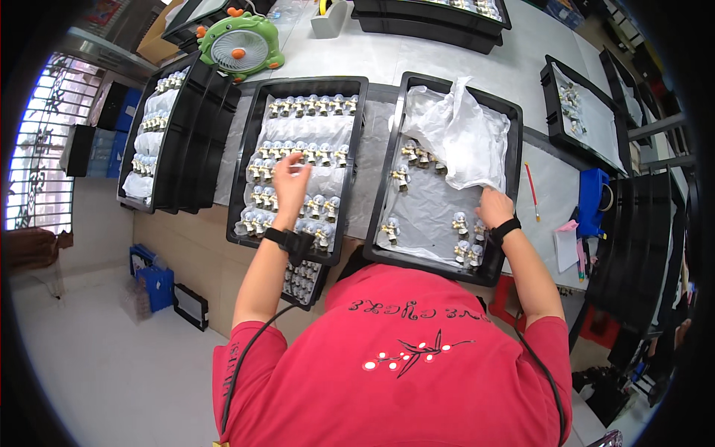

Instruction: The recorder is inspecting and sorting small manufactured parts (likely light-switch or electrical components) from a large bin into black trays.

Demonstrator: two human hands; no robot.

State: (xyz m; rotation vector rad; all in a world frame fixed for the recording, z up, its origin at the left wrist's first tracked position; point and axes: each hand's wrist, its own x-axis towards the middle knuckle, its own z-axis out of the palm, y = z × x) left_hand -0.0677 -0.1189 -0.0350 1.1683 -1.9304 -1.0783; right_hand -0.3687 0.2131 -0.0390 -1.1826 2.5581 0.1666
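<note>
"White sheet (465,134), crumpled and raised, and the right hand (494,207) is right at its near edge!"

"Narrow grip there, thumb and fingers closed on the paper. The sheet spreads ahead of that hand and off to its left, inside the right tray (447,271)."

"Over to the left hand (289,182), then!"

"Curled fingers, poised above the left tray (313,81), right by the second row of figures (325,154) from the far end. Whether there's one between the fingertips, I cannot tell."

"Plenty of figures around it, though!"

"Rows ahead of that hand, rows on both sides, more by the wrist. The right tray is sparser: a few lie just left of the right hand and nearer the body, two more sit well to its left, and a small group shows at the sheet's left edge."

"And further out?"

"Green fan (238,54) on the surface (316,63) beyond the left hand, stacked trays (199,141) to its left, and a red stick (532,190) near the right hand, on its right!"
</note>
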